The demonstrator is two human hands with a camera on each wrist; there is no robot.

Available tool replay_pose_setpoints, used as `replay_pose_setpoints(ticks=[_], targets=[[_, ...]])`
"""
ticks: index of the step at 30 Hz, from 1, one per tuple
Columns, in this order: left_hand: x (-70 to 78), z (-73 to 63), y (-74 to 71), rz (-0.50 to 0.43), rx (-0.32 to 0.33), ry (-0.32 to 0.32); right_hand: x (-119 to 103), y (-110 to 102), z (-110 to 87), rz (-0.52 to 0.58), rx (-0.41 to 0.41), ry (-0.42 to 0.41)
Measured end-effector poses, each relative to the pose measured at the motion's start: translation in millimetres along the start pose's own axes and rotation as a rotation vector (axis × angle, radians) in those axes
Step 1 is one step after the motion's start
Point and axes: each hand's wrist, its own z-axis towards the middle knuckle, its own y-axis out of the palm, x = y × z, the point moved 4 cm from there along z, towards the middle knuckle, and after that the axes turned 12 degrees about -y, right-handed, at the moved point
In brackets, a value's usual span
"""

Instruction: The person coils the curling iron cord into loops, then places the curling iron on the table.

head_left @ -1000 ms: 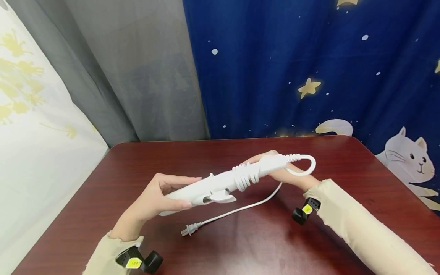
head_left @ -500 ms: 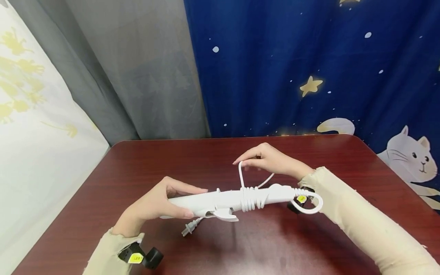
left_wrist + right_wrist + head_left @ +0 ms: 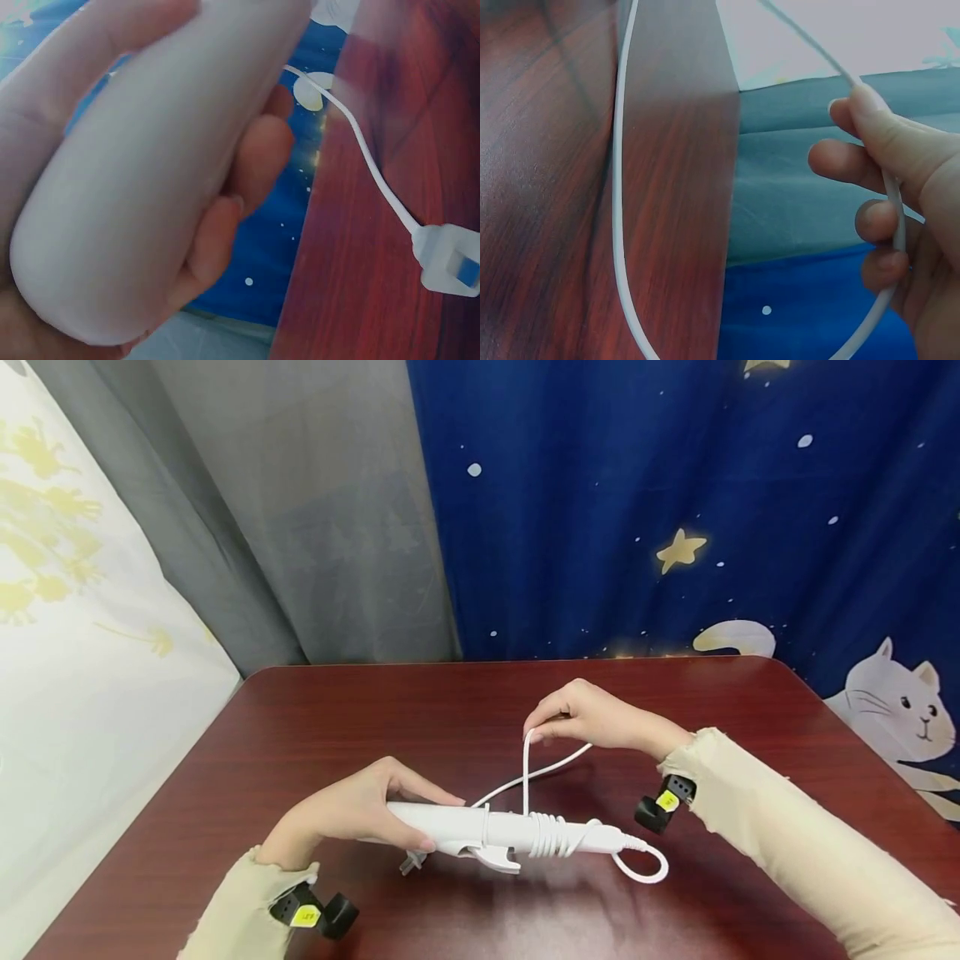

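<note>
A white, wand-shaped curling iron (image 3: 512, 832) lies nearly level above the table, a small lever on its near side. My left hand (image 3: 360, 810) grips its thick rounded end, thumb in front and fingers behind, as the left wrist view confirms. Several turns of white cord (image 3: 551, 837) wrap its right part, and a short loop curves out from the handle tip. Higher and farther back, my right hand (image 3: 600, 717) pinches the cord between thumb and forefinger; in the right wrist view the other fingers curl round it. The two-prong plug (image 3: 411, 862) is partly hidden behind the iron.
The dark red wooden table (image 3: 337, 718) ends at a rounded far edge. Behind it hang a grey curtain (image 3: 360, 543) and a blue starry curtain (image 3: 562, 527). White patterned cloth (image 3: 97, 710) borders the left side. Each wrist carries a small black camera (image 3: 337, 917).
My right hand has come from behind the handle to above it, drawing cord up and round. The iron has tilted level and lowered; one more turn now crosses it near the lever.
</note>
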Motion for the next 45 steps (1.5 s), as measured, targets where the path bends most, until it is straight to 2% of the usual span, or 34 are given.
replay_pose_setpoints(ticks=[6, 14, 18, 22, 30, 32, 35, 37, 41, 45], targets=[[-7.5, 2.5, -2.8, 0.078, 0.063, -0.040, -14, -3, -0.9, -0.070, 0.003, -0.011], [-14.0, 2.4, -12.4, 0.141, 0.242, -0.115, -30, -8, -3.6, -0.135, 0.089, -0.026], [-16.7, 4.2, -15.2, 0.126, 0.315, -0.150, -35, -8, -6.0, -0.188, 0.095, -0.029], [-19.7, 5.5, -18.0, 0.073, 0.385, -0.177, -38, -8, -8.3, -0.235, 0.096, -0.024], [-19.7, 5.6, -24.5, 0.037, 0.558, -0.173, -43, -5, -12.7, -0.299, 0.118, -0.102], [-19.6, 5.0, -26.2, 0.019, 0.595, -0.173, -44, -5, -13.9, -0.311, 0.130, -0.100], [-20.4, 4.4, -28.7, -0.009, 0.612, -0.173, -43, -6, -16.2, -0.336, 0.127, -0.082], [-21.7, 3.3, -30.2, -0.031, 0.606, -0.174, -43, -8, -18.6, -0.339, 0.095, -0.061], [-25.0, -2.0, -32.9, -0.089, 0.602, -0.188, -39, -11, -26.5, -0.262, 0.023, 0.010], [-25.5, -6.3, -35.2, -0.114, 0.628, -0.196, -37, -11, -34.5, -0.166, 0.019, 0.078]])
